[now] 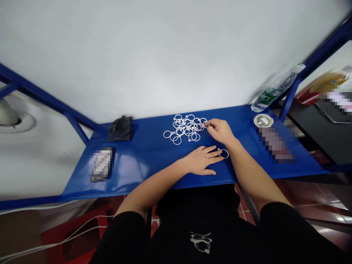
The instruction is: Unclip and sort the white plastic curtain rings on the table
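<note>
A loose pile of white curtain rings [187,129] with small eyelets lies on the blue tabletop [148,146]. At the pile's right edge, my right hand [220,131] has its thumb and fingers pinched together on one of these rings, partly hidden by the fingertips. Nearer to me, my left hand [202,160] lies flat with its fingers spread. Its fingertips reach a single white curtain ring [228,154] that rests apart from the pile, below my right wrist.
On the left are a black plastic bag [121,129] and a blurred-out packet [101,164]. A coiled white cable [263,120], a blurred-out flat object [276,145] and a leaning plastic bottle [275,91] are on the right. Blue metal frame bars [291,95] flank the table; a white wall stands behind.
</note>
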The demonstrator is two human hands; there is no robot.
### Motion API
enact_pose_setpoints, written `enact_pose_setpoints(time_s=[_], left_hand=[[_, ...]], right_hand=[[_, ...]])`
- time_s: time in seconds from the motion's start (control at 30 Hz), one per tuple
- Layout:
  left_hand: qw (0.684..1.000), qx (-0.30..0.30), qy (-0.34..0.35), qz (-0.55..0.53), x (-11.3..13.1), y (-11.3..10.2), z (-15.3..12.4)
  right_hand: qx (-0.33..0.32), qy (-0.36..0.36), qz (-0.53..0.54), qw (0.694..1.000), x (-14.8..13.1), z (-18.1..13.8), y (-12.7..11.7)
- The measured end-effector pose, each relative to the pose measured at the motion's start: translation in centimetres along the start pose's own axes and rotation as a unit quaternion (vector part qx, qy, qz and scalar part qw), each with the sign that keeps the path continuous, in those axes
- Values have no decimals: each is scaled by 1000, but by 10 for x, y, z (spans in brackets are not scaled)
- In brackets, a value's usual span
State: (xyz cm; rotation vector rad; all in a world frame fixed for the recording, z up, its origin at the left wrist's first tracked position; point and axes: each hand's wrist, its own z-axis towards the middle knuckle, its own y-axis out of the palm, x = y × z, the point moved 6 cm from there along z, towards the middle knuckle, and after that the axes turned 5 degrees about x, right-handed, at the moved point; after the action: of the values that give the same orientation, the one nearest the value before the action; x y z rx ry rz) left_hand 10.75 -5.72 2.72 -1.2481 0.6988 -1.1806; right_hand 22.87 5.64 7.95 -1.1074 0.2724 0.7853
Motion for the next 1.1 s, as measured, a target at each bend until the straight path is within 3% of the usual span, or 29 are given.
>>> enact_pose_setpoints(time_s=[0.37,0.6,0.8,0.87,1.0,1.1], left_hand=[[997,60,-49,-16,-19,-8,-2],[996,57,-55,-28,-24,-5,-4],[997,56,-57,-11,-19,-5,4],[998,39,-44,-18,-15,-1,8],[998,28,-43,-30,-13,5,10],[996,53,-58,-33,-17,2,9]], right_hand=[[26,12,31,999,4,0,1],[33,45,58,997,10,1,4],[42,-3,40,998,6,-1,12],[18,-14,40,999,1,-3,18],[-93,-59,37,993,-12,-7,36],[-92,-84,35,992,-13,-7,35]])
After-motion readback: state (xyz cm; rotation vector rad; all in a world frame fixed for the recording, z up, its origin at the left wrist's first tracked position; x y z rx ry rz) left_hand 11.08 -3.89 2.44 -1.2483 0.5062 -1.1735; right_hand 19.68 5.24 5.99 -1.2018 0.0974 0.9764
